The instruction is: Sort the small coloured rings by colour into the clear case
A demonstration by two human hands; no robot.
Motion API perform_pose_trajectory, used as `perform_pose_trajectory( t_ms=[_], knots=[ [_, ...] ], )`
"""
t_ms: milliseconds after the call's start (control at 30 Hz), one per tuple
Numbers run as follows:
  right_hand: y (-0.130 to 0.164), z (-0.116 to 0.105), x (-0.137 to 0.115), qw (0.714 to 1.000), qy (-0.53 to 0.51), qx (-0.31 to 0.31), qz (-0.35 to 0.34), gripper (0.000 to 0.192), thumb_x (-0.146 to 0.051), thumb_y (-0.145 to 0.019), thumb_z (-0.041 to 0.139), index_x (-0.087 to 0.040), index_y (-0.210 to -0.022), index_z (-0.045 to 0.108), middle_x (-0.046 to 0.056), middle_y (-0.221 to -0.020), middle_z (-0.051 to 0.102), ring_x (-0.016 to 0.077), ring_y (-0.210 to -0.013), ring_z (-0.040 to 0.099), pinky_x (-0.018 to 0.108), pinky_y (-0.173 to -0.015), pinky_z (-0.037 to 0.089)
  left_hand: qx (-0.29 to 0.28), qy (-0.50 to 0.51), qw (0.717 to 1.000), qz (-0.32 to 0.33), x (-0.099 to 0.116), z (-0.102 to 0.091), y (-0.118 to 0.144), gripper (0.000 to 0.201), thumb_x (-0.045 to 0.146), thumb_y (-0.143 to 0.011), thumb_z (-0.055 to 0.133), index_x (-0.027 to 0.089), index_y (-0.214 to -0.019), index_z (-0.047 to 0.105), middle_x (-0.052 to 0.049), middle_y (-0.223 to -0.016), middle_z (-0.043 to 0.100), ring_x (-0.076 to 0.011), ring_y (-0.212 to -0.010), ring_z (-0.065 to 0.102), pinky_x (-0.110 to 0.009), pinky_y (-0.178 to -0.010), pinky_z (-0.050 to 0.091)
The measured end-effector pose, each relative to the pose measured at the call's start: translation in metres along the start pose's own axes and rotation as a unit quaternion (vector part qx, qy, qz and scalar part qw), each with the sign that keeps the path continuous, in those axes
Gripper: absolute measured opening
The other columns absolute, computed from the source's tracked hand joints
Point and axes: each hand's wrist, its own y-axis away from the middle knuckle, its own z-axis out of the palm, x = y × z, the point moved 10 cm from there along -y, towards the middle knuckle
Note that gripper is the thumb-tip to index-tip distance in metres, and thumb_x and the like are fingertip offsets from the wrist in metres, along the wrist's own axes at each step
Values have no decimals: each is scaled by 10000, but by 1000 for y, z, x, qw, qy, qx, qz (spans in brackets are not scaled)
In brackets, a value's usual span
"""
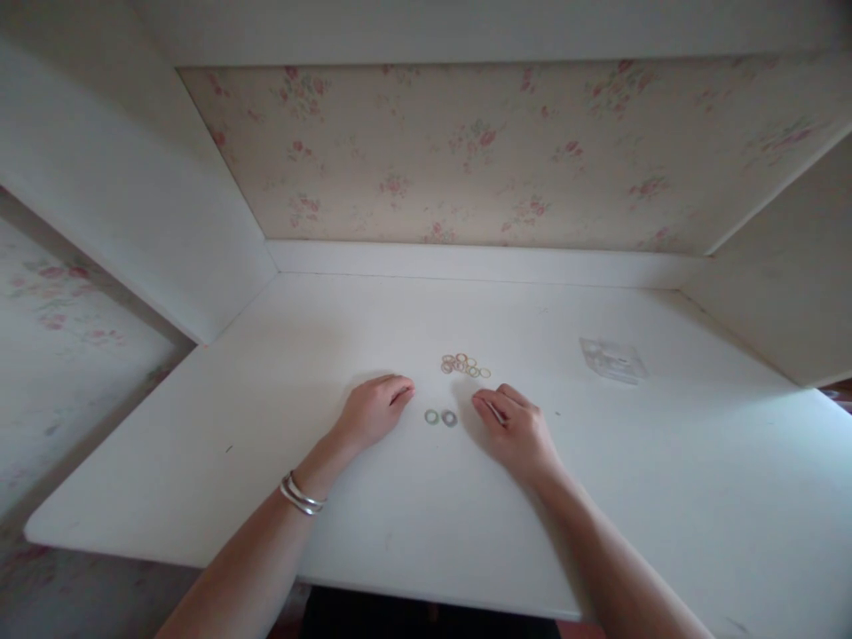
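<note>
Two small grey rings [440, 417] lie side by side on the white desk top [399, 515], between my hands. My left hand [374, 411] rests on the desk just left of them, fingers curled, holding nothing that I can see; a metal bracelet [301, 495] sits on that wrist. My right hand [514, 428] rests just right of the rings, fingers bent and pointing at them, and whether it holds anything does not show. A small cluster of several golden rings [464, 365] lies a little beyond the two grey ones.
A small clear plastic bag [612, 359] lies flat on the desk at the right. White side panels [153, 222] and a floral back wall [466, 151] enclose the desk on three sides. The desk's front edge is near me.
</note>
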Motion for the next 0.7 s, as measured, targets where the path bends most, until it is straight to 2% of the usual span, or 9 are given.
perform_pose_trajectory(
  t_ms=[100, 233, 400, 533, 700],
  knots=[
    [-5, -19, 32, 994, -3, 67, 87, 342, -425, -864, 452, -201, -852, 710, 19, -666, 601, 120, -566, 513, 242, -576, 387, 13, 40, 999, -5, 0, -1, -7, 246, 334, -907, 423, 228, -919, 645, -8, -888, 683, -130, -774, 601, -231, -692, 434],
    [-7, -21, 56, 985, -31, 71, 154, 367, -469, -825, 477, -196, -853, 720, 7, -599, 600, 128, -525, 498, 249, -550, 378, 14, 36, 999, 30, 19, 2, -25, 252, 333, -910, 422, 232, -947, 650, -9, -924, 686, -133, -813, 608, -236, -735, 444],
    [-8, -15, 56, 987, -37, 50, 151, 353, -446, -823, 455, -221, -868, 723, 10, -653, 632, 132, -552, 517, 245, -555, 380, -8, -50, 996, 70, 44, 12, -57, 265, 331, -918, 415, 263, -990, 662, -17, -997, 673, -157, -923, 602, -258, -812, 430],
    [-8, -14, 57, 986, -44, 44, 155, 319, -417, -824, 463, -231, -849, 721, 6, -668, 645, 129, -555, 521, 243, -566, 383, -33, -107, 990, 85, 48, 21, -76, 262, 350, -912, 429, 297, -1043, 649, -21, -989, 660, -174, -888, 609, -263, -741, 426],
    [-10, -14, 54, 987, -50, 36, 146, 292, -394, -828, 472, -236, -850, 718, 1, -701, 659, 123, -570, 525, 240, -584, 384, -29, -153, 982, 111, 49, 21, -88, 284, 352, -924, 381, 324, -1048, 636, -18, -979, 648, -192, -846, 610, -278, -675, 406]
  ],
)
